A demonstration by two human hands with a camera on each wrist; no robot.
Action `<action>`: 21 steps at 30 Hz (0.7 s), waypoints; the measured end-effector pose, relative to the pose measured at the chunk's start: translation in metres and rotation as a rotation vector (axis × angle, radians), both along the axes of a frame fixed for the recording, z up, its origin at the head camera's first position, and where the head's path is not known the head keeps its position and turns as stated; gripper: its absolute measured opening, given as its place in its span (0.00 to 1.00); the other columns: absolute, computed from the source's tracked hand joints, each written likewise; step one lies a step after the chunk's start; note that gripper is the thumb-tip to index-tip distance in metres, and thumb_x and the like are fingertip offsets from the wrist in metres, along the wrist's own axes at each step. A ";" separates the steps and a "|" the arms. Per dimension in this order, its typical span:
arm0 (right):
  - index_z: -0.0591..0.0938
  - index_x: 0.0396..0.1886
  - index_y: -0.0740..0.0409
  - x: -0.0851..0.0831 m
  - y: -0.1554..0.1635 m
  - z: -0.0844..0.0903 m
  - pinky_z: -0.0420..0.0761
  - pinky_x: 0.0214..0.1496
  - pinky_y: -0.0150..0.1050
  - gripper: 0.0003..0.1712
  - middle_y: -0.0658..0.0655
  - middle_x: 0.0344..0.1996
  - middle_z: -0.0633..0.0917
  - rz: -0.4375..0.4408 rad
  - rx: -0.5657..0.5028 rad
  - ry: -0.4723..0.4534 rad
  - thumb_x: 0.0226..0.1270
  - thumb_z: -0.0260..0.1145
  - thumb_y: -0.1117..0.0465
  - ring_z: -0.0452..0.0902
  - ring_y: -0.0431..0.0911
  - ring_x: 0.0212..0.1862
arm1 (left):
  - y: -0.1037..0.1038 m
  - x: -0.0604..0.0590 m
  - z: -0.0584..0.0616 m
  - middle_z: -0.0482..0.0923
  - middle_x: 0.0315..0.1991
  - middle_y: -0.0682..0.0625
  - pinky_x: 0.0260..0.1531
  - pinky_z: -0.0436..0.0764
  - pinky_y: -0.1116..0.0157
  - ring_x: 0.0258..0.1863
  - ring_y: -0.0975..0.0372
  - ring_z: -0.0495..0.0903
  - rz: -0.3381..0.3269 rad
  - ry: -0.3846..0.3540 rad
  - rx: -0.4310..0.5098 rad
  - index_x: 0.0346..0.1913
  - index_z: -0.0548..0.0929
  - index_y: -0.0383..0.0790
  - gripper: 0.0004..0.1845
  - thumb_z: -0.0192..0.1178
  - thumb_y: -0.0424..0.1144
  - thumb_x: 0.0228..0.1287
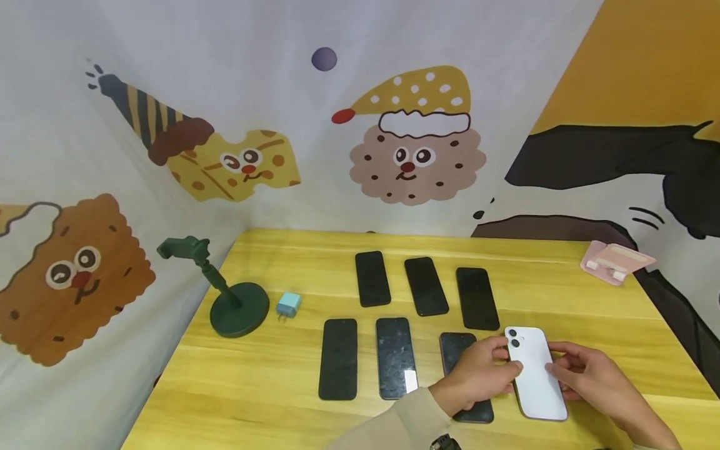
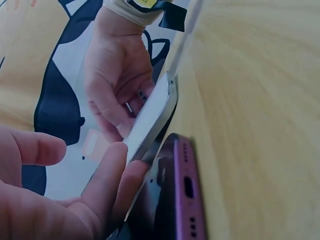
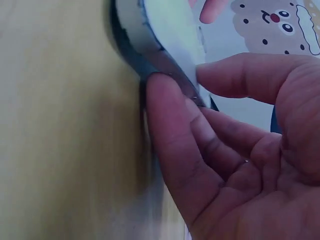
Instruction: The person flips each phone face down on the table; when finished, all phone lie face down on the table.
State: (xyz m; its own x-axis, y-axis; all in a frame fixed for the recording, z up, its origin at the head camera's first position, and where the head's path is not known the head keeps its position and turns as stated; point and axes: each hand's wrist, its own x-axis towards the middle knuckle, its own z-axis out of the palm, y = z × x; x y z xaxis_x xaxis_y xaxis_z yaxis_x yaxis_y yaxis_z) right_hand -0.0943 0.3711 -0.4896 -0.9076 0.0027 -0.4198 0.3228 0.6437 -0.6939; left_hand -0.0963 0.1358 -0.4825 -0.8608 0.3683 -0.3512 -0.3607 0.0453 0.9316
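Note:
A white smartphone [image 1: 539, 381] with two rear lenses lies back up at the right of the wooden table. My right hand [image 1: 590, 375] pinches its right edge, thumb on the back and fingers curled at the side, as the right wrist view also shows. At the opposite edge, my left hand [image 1: 484, 369] holds the phone between thumb and fingers. Beneath the left hand is a dark phone [image 1: 475, 412], partly covered; its purple side [image 2: 187, 200] with a charging port shows in the left wrist view. Whether the white phone touches the table I cannot tell.
Several dark phones, such as the front-left one [image 1: 338, 359] and the back one [image 1: 372, 279], lie in two rows. Left of them are a blue charger plug [image 1: 289, 304] and a green phone stand [image 1: 239, 309]. A pink stand [image 1: 613, 262] sits at the back right.

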 end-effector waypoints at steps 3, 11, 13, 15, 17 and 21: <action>0.70 0.74 0.74 0.000 -0.001 -0.001 0.89 0.35 0.40 0.34 0.58 0.42 0.84 0.013 0.011 0.006 0.77 0.68 0.60 0.81 0.44 0.37 | -0.003 -0.001 0.001 0.86 0.52 0.51 0.34 0.90 0.62 0.34 0.58 0.89 -0.030 0.011 -0.033 0.69 0.80 0.42 0.25 0.68 0.34 0.70; 0.70 0.72 0.78 -0.002 -0.005 -0.001 0.90 0.36 0.40 0.32 0.59 0.43 0.85 0.045 0.021 0.015 0.79 0.65 0.61 0.81 0.44 0.39 | -0.008 -0.003 0.004 0.86 0.60 0.48 0.34 0.89 0.63 0.38 0.61 0.90 -0.096 0.015 -0.065 0.72 0.78 0.40 0.28 0.68 0.37 0.72; 0.71 0.72 0.79 -0.003 -0.006 0.000 0.90 0.35 0.40 0.31 0.59 0.43 0.85 0.054 0.036 0.024 0.79 0.65 0.61 0.82 0.44 0.39 | -0.009 -0.003 0.004 0.86 0.62 0.48 0.34 0.89 0.63 0.38 0.61 0.89 -0.114 0.019 -0.058 0.73 0.77 0.40 0.28 0.67 0.38 0.72; 0.72 0.71 0.78 -0.003 -0.007 0.001 0.90 0.35 0.39 0.30 0.59 0.43 0.85 0.055 0.054 0.025 0.79 0.65 0.62 0.82 0.44 0.40 | -0.010 -0.003 0.004 0.86 0.62 0.48 0.35 0.89 0.64 0.38 0.61 0.90 -0.128 0.021 -0.057 0.73 0.77 0.41 0.28 0.67 0.38 0.73; 0.74 0.70 0.77 -0.003 -0.008 0.002 0.90 0.35 0.39 0.28 0.58 0.42 0.85 0.054 0.072 0.021 0.79 0.65 0.63 0.82 0.45 0.40 | -0.011 -0.003 0.004 0.86 0.62 0.47 0.35 0.89 0.64 0.38 0.60 0.90 -0.134 0.017 -0.059 0.73 0.76 0.40 0.28 0.67 0.38 0.73; 0.77 0.69 0.74 -0.004 -0.011 0.005 0.89 0.34 0.39 0.27 0.56 0.40 0.85 0.058 0.103 0.017 0.78 0.66 0.62 0.81 0.45 0.39 | -0.015 -0.005 0.004 0.84 0.64 0.44 0.39 0.90 0.63 0.40 0.57 0.91 -0.139 0.001 -0.062 0.75 0.74 0.38 0.30 0.67 0.39 0.73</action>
